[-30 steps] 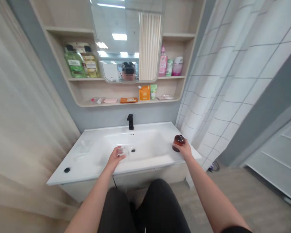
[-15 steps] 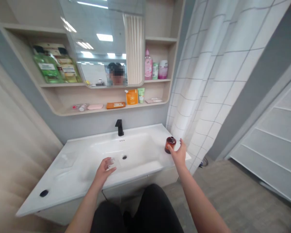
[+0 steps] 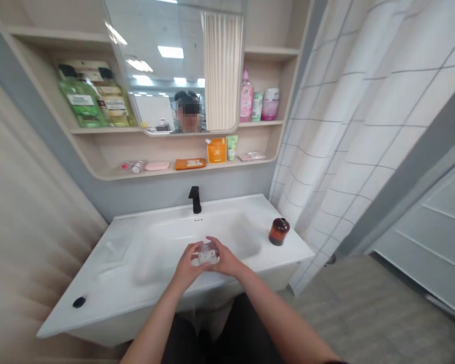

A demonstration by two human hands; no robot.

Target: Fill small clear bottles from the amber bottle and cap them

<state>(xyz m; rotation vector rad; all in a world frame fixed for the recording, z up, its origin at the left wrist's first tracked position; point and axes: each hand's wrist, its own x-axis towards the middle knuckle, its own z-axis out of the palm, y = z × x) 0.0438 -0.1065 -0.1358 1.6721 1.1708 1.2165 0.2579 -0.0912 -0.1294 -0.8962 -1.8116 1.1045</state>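
Note:
Over the front of the white sink (image 3: 155, 270), both my hands hold a small clear container (image 3: 205, 255). My left hand (image 3: 187, 264) grips it from the left, fingers curled round its side. From the other side my right hand (image 3: 226, 259) closes on it, thumb and fingers at its edge. Its exact kind is hard to make out. On the right end of the counter stands a dark amber bottle (image 3: 279, 232) with an open top, apart from my hands.
A black faucet (image 3: 195, 200) rises behind the basin. A black round cap (image 3: 79, 302) and a faint clear item (image 3: 111, 248) lie on the left counter. Above, a wooden shelf (image 3: 136, 174) holds toiletries around a mirror (image 3: 174, 65). A checked curtain (image 3: 326, 136) hangs at right.
My right hand has let go of the amber bottle and moved left to the clear container. The container has come rightward in my left hand. The view has shifted slightly.

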